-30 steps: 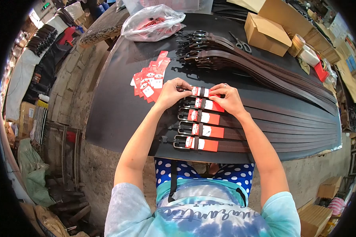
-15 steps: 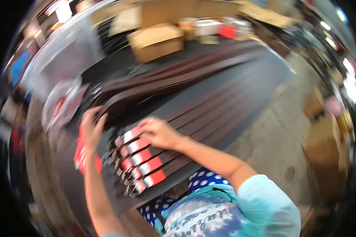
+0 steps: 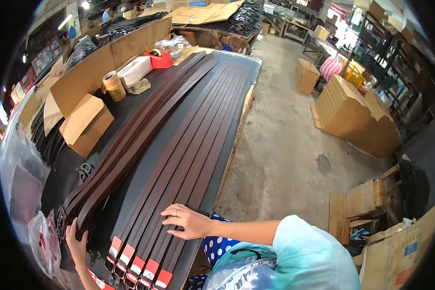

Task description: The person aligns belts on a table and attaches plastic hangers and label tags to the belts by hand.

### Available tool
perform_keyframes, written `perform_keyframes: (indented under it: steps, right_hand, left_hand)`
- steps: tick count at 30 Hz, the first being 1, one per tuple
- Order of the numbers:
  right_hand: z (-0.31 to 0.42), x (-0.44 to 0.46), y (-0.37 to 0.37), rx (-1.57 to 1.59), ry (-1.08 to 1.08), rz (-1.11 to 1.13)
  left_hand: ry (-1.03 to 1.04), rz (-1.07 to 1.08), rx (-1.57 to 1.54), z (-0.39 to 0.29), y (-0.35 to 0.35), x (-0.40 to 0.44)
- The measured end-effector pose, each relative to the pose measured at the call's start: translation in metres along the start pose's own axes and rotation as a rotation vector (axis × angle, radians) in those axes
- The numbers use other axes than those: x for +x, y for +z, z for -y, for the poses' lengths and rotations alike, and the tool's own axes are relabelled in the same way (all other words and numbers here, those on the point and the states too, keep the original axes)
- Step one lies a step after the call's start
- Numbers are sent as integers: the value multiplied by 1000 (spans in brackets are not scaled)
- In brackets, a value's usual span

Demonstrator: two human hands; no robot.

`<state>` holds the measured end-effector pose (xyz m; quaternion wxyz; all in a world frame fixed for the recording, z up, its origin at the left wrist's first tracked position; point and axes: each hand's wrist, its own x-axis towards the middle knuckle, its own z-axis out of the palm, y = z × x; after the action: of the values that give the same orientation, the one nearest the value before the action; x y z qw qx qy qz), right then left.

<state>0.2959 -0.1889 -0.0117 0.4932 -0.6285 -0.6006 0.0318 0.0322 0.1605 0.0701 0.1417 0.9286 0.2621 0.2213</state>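
Several dark brown belts lie side by side along the table, with red-and-white tags near their buckles at the close end. My right hand rests over these belts, fingers spread, holding nothing. To the left is a thick pile of similar brown belts, its buckle end close to me. My left hand has its thumb and fingers around the near end of the top belt in that pile; its buckle is hidden.
Scissors, an opened cardboard box, tape rolls and a red tape dispenser sit left of the pile. A clear plastic bag lies by my left hand. Concrete floor and cartons are at right.
The view has swung to show more of the belts' far ends and the floor. My right hand has moved from the tags farther up the belts; my left stays at the pile's buckle end.
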Motion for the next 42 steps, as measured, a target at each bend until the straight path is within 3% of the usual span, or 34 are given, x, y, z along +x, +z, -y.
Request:
perform_keyframes:
  steps: [5, 7, 9, 11, 14, 18, 19, 21, 23, 24, 26, 27, 29, 30, 31, 33, 34, 35, 37, 38, 41, 42]
  right_hand:
    - [-4, -2, -2, -15, -46, 22]
    - [-5, -1, 1, -1, -52, 30]
    - [-4, 1, 2, 11, -77, 8]
    - [1, 3, -4, 11, -100, -7]
    - [31, 35, -34, 44, -161, -170]
    - [111, 89, -145, 38, -454, -510]
    - [132, 80, -175, -153, -435, -586]
    - [189, 120, -179, 385, -1101, -1351]
    - [216, 110, -207, 375, -1468, -1264]
    - [224, 109, -211, 424, -1443, -1270]
    - [235, 107, -216, 404, -1337, -469]
    - [239, 102, -225, 452, -1328, -470]
    - [241, 87, -251, 128, -1392, -951]
    - [238, 85, -253, -59, -1390, -1185]
    - [224, 68, -267, -28, -1376, -1184]
    - [193, 26, -303, 63, -1293, -1024]
    - [197, 35, -291, 99, -1247, -940]
    - [194, 39, -271, 126, -1191, -854]
    - [151, -14, -347, 164, -1059, -677]
    - [139, -18, -362, 180, -995, -590]
    - [171, 65, -232, 230, -836, -346]
    - [169, 59, -228, 247, -782, -267]
  left_hand:
    - [30, 5, 212, -3, 0, -1]
    - [-93, 120, 275, -8, -6, -2]
    - [24, 18, 281, -18, -7, -7]
    - [-69, 72, 270, -32, -18, -8]
    - [25, -45, 84, -66, -35, -5]
    - [195, -392, -45, -178, -81, -10]
    - [290, -521, -122, -205, -89, -19]
    - [246, -673, -61, -269, -113, -59]
    - [497, -1061, -351, -257, -112, -83]
    - [470, -1059, -310, -276, -116, -87]
    - [829, -834, -584, -315, -116, -86]
    - [798, -831, -550, -313, -122, -88]
    - [990, -617, -731, -305, -131, -93]
    - [1008, -627, -725, -304, -131, -93]
    - [984, -628, -706, -303, -136, -95]
    - [985, -426, -781, -303, -152, -105]
    - [830, -358, -644, -303, -170, -119]
    - [806, -349, -655, -297, -169, -123]
    - [968, -530, -517, -289, -160, -122]
    - [947, -519, -542, -283, -157, -128]
    - [735, -400, -508, -260, -149, -147]
    - [509, -474, -500, -283, -126, -133]
